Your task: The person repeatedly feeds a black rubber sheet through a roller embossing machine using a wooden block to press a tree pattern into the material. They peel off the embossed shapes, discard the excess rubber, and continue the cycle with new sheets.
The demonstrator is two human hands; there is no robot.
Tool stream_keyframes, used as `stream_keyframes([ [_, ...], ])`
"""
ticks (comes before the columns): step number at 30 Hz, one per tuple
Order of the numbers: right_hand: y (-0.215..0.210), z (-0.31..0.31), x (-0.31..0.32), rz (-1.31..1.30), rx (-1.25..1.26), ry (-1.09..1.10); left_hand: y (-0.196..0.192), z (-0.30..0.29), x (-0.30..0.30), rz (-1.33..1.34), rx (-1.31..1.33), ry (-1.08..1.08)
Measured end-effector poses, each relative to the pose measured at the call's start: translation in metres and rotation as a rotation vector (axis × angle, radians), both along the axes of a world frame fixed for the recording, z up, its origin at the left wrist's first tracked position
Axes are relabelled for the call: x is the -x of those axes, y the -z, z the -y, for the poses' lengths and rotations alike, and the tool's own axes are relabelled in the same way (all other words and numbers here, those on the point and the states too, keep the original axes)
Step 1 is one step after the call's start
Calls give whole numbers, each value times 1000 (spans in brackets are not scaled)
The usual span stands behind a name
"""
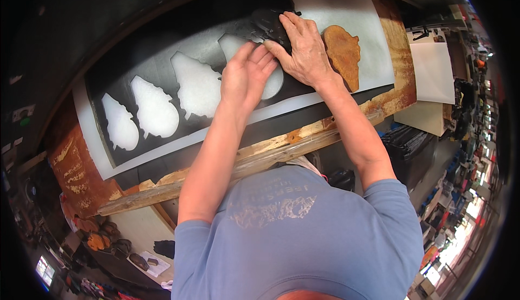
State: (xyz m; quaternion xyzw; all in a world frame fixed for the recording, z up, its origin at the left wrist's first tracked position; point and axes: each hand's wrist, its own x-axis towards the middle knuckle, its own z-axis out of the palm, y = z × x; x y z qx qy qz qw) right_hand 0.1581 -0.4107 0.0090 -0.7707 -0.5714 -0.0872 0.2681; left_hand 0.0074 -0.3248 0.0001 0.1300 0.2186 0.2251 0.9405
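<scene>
My right hand (306, 48) presses down on a black shaped piece (268, 24) at the far side of a white sheet (336, 15), fingers curled over its edge. My left hand (246, 75) lies flat beside it, fingertips touching the same black piece and covering part of a white silhouette (273, 83). The sheet is sprayed black (162, 45) around several white tree-like silhouettes (197, 86). A rusty orange cut-out plate (342, 53) lies just right of my right hand.
A worn wooden plank (260, 156) runs along the near edge of the rusty worktable (76, 170). White boards (430, 72) lie to the right. Rusty and dark shaped pieces (103, 240) sit on a lower surface at the left.
</scene>
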Motion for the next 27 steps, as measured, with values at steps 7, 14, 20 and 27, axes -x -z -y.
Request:
stream_keyframes([
  [7,-15,1,-14,-175,88,25,4,-2,-6,270,169,28],
  [14,-16,5,-21,-106,88,-63,9,-3,1,162,92,18],
  [20,-19,2,-13,-67,2,-74,7,3,1,55,-18,20],
  [27,-29,10,-38,-566,-75,336,0,6,8,-45,-142,-17],
])
